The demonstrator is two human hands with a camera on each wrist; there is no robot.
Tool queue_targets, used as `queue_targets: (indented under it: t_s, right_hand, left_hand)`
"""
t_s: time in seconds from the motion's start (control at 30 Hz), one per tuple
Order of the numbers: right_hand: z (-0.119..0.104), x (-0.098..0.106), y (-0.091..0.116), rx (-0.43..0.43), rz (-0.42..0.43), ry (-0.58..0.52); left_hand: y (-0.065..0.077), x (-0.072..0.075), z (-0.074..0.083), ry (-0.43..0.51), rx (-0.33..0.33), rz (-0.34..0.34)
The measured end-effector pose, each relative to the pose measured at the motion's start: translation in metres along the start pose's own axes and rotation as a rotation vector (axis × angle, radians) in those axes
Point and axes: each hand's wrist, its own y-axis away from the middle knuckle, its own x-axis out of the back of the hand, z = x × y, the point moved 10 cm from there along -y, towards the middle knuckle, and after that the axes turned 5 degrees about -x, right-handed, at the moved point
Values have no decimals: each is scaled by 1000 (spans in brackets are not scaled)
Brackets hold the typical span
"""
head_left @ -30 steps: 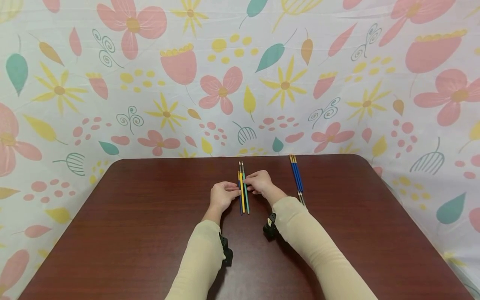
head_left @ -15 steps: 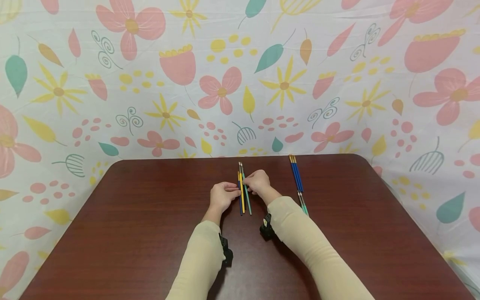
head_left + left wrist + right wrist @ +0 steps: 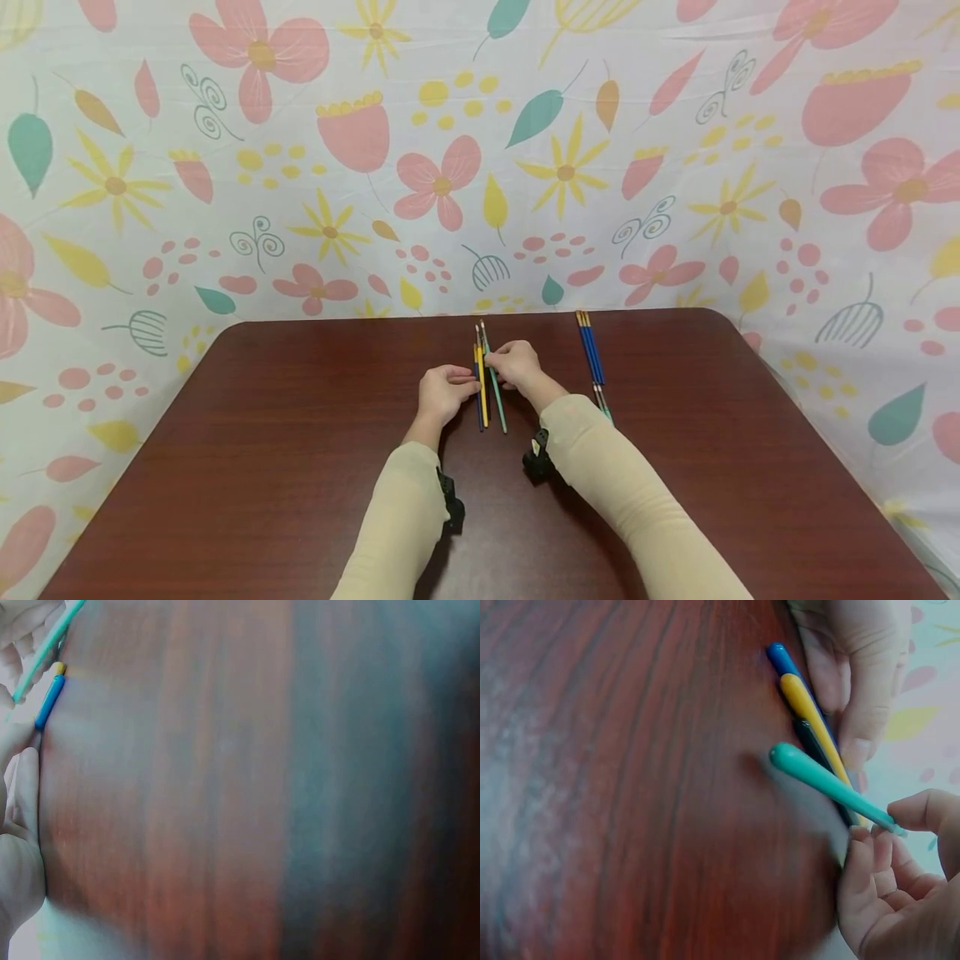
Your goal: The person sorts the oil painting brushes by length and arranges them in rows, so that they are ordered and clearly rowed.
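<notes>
Near the middle of the table, my right hand point(image 3: 517, 364) pinches a green paintbrush point(image 3: 817, 777) between thumb and fingers. Its handle end tilts away from the other brushes in the right wrist view. Beside it lie a blue paintbrush point(image 3: 480, 412), a yellow paintbrush point(image 3: 484, 404) and a dark-handled brush point(image 3: 814, 746), close together and nearly parallel. My left hand point(image 3: 442, 393) holds this small bundle from the left, thumb and fingertips at the blue and yellow handles. In the left wrist view, a blue brush piece point(image 3: 51, 701) with a yellow end shows past the left fingers.
Several blue brushes point(image 3: 591, 346) lie in a row at the back right of the brown table point(image 3: 262, 450). Just in front of them lie green-handled brushes point(image 3: 602, 402), partly hidden by the right sleeve point(image 3: 600, 442). A floral curtain point(image 3: 360, 192) hangs behind the table.
The green brush's handle end has swung right, away from the yellow and blue brushes, as my right hand turned it slightly. My left hand has stayed in place.
</notes>
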Motion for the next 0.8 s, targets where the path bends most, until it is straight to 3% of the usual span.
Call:
queue_targets:
  t_s: [0.47, 0.8]
  right_hand:
    - [1, 19, 9, 42, -50, -116]
    - [6, 33, 15, 62, -75, -140]
  left_hand:
    - [4, 1, 3, -18, -14, 19]
    - [5, 2, 6, -18, -27, 23]
